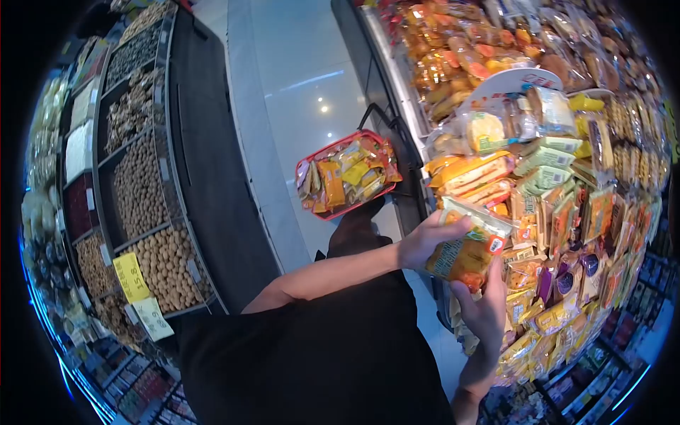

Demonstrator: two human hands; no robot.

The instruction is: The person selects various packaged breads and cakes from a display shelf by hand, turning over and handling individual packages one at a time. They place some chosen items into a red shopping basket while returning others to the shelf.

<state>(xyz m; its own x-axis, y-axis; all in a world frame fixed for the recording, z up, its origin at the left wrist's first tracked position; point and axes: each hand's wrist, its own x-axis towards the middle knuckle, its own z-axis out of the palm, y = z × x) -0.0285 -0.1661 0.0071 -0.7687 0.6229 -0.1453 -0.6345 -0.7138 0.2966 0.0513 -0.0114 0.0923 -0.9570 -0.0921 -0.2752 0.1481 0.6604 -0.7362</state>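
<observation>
Between both hands is a clear and green snack packet (pixel 460 248) with orange-brown contents and a small white label. My left hand (pixel 425 241) grips its upper left side, the thumb lying across the front. My right hand (pixel 485 308) holds its lower right edge, thumb below and fingers partly behind the packet. Just beyond the hands, many wrapped snacks (pixel 545 177) are heaped on a display, with orange packets (pixel 471 173) closest. On the floor, a red basket (pixel 306 203) holds several yellow and orange packets.
To the left, a dark shelf unit (pixel 185 142) has bins of nuts and dried goods, with a yellow price sign (pixel 132 276). A tiled aisle (pixel 283 64) runs between it and the snack display. The basket's black handle leans against the display's edge.
</observation>
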